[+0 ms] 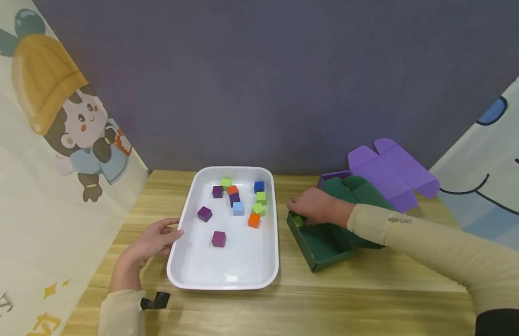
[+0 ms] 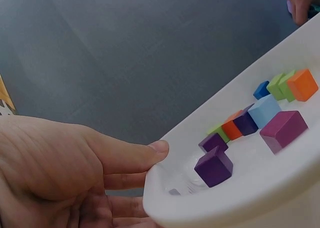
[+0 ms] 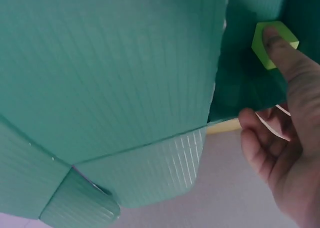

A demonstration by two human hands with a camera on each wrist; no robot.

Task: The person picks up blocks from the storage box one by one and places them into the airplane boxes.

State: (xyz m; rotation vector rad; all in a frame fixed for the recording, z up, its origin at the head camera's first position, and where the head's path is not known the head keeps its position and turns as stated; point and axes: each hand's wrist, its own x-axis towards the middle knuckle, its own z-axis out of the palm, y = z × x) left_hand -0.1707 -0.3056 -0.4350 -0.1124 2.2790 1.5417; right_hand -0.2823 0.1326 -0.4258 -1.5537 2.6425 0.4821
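Note:
My left hand (image 1: 157, 238) grips the left rim of a white tray (image 1: 230, 275), thumb on top and the other fingers outside and below. In the tray lie several small cubes, among them a magenta cube (image 1: 219, 239), a light blue cube (image 1: 238, 208) and an orange cube (image 1: 254, 220). Over the left end of an open green box (image 1: 328, 249) is my right hand (image 1: 320, 205). In the right wrist view its thumb presses a light green cube (image 3: 260, 46) inside the box, while loosely bent fingers (image 3: 257, 150) stay outside the wall.
An unfolded purple box (image 1: 389, 172) lies behind the green one, partly hidden by its raised lid (image 1: 364, 189). A dark grey panel (image 1: 251, 84) stands at the back of the wooden table (image 1: 301, 308). Printed sheets flank both sides.

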